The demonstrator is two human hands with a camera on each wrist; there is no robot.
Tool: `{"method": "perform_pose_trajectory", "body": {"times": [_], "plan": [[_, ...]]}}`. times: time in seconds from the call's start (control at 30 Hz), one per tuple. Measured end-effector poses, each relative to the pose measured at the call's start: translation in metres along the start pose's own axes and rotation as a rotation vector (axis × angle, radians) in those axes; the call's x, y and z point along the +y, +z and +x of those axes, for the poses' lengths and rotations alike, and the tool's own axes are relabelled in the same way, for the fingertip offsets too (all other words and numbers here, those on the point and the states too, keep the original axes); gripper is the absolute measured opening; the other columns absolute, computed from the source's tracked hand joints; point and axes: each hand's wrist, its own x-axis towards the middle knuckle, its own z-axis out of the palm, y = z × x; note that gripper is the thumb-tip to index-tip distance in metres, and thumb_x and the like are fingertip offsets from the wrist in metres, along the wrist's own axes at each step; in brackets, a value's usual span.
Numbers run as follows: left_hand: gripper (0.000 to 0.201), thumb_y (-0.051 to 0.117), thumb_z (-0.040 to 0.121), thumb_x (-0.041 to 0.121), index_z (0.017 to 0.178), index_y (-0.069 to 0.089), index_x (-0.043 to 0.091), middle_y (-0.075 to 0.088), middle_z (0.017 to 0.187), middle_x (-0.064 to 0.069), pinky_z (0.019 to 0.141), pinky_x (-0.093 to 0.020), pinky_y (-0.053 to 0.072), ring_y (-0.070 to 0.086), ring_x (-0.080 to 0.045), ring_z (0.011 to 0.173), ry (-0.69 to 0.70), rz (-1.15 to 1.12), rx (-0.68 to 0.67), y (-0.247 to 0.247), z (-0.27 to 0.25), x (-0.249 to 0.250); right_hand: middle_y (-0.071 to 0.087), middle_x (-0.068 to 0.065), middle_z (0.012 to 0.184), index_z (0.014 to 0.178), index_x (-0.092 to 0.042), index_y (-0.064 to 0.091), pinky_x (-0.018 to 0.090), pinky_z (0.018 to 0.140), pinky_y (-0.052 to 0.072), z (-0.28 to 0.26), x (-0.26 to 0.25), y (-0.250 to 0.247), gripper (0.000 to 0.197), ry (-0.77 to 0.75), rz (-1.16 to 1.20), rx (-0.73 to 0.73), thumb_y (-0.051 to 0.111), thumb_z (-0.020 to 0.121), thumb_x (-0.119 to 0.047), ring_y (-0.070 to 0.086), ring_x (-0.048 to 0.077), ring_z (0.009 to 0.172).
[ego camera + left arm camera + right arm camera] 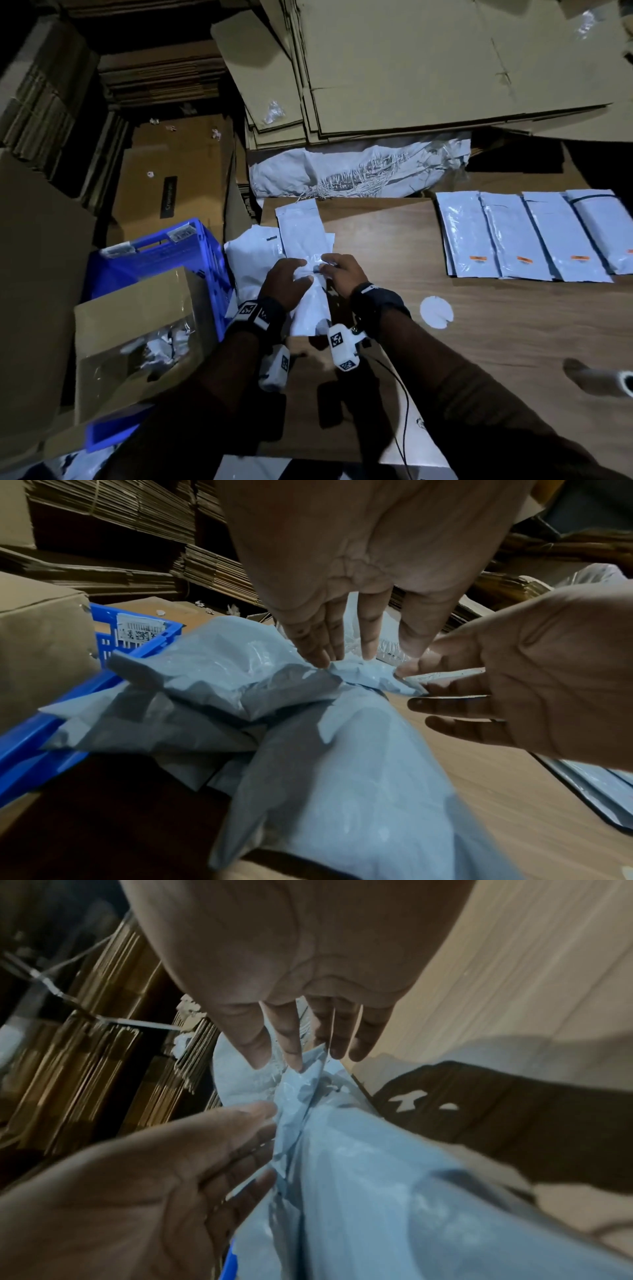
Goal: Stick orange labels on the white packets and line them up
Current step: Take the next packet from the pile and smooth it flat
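Although the head view is dim, both hands meet at centre frame over a white packet (301,246) lying lengthwise on the wooden table (479,359): the left hand (286,284) and right hand (342,274) each bunch the film near its middle, atop a loose heap of more packets beside the blue crate (185,250), while four labelled packets (524,236) sit in a row at the right edge, orange labels (478,259) near their lower ends. In the left wrist view, the left hand's fingers (325,647) come down from the top, close together, tips pressing crumpled film, and the right hand enters from the right, thumb and forefinger pinching a fold. In the right wrist view, the right hand's fingers (291,1053) nip a ridge of film at centre, slightly spread, the left hand's fingertips pushing in from lower left. The packet looks light, thin, slick and easily creased; holding it by a flat edge or corner would likely smooth it better for a label.
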Motion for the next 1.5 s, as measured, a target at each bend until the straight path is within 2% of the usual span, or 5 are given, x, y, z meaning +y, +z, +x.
{"method": "perform_pose_trajectory", "body": {"times": [0.2,0.47,1.03,1.27,1.5], "plan": [[0.044,0.068,0.087,0.029,0.129,0.064,0.016,0.067,0.124,-0.003,0.101,-0.034,0.049,0.063,-0.02,0.115,0.051,-0.124,-0.101,0.01,-0.022,0.022,0.071,0.019,0.107,0.084,-0.014,0.078,0.044,0.089,0.057,-0.024,-0.003,-0.016,0.006,-0.208,0.074,0.155,0.075,0.084,-0.02,0.07,0.027,0.097],[0.031,0.066,0.097,0.02,0.128,0.066,0.017,0.069,0.127,0.003,0.097,-0.02,0.05,0.063,-0.004,0.119,0.199,-0.254,-0.245,0.068,-0.076,0.069,0.063,0.0,0.093,0.091,-0.013,0.063,0.033,0.072,0.052,-0.1,0.022,-0.107,0.032,-0.676,-0.176,0.345,0.061,0.075,0.015,0.061,0.021,0.085],[0.022,0.067,0.089,0.03,0.11,0.07,0.036,0.07,0.118,0.015,0.087,-0.023,0.052,0.064,-0.004,0.111,0.305,-0.195,-0.14,0.205,-0.198,0.101,0.054,0.006,0.078,0.072,-0.018,0.057,0.025,0.067,0.028,-0.262,0.258,-0.256,0.034,-0.392,-0.651,0.238,0.087,0.063,-0.006,0.055,0.033,0.077],[0.058,0.059,0.094,0.028,0.147,0.05,0.009,0.04,0.158,-0.007,0.116,-0.045,0.038,0.037,-0.022,0.147,0.298,0.062,-0.238,0.256,-0.192,0.096,0.064,0.004,0.086,0.083,-0.019,0.066,0.038,0.07,0.047,-0.276,0.254,-0.26,0.022,-0.395,-0.831,0.207,0.048,0.073,-0.027,0.059,0.034,0.087],[0.065,0.024,0.1,0.034,0.161,0.021,0.009,0.01,0.17,-0.007,0.125,-0.042,0.02,0.009,-0.026,0.157,0.315,0.404,-0.119,0.286,-0.199,0.094,0.051,0.013,0.152,0.147,-0.007,0.052,0.041,0.119,0.032,-0.227,0.242,-0.206,0.049,-0.591,-0.827,0.217,0.051,0.099,-0.018,0.041,0.031,0.145]]}}
